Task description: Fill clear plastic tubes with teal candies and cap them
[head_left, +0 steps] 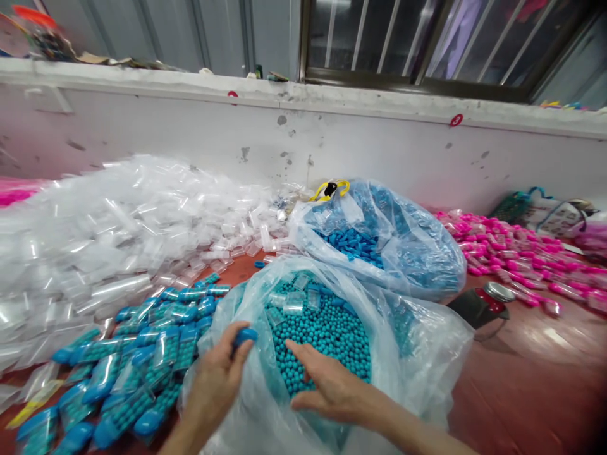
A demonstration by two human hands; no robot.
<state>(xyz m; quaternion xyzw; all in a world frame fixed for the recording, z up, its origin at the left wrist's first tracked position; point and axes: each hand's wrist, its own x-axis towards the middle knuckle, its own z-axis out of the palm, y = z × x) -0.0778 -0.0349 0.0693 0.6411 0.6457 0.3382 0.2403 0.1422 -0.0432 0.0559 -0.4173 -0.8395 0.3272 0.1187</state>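
Your left hand [213, 379] pinches a blue piece [246, 335], probably holding it clear of the teal beads [332, 341]; your right hand [327, 387] spreads over these, which the plastic bag [385, 341] seemingly pens in. Behind, another bag [417, 246] holds small blue parts [353, 245].

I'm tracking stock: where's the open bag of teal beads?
In the head view, the bead bag is at lower centre, right of the blue-capped containers, in front of the bag of blue pieces.
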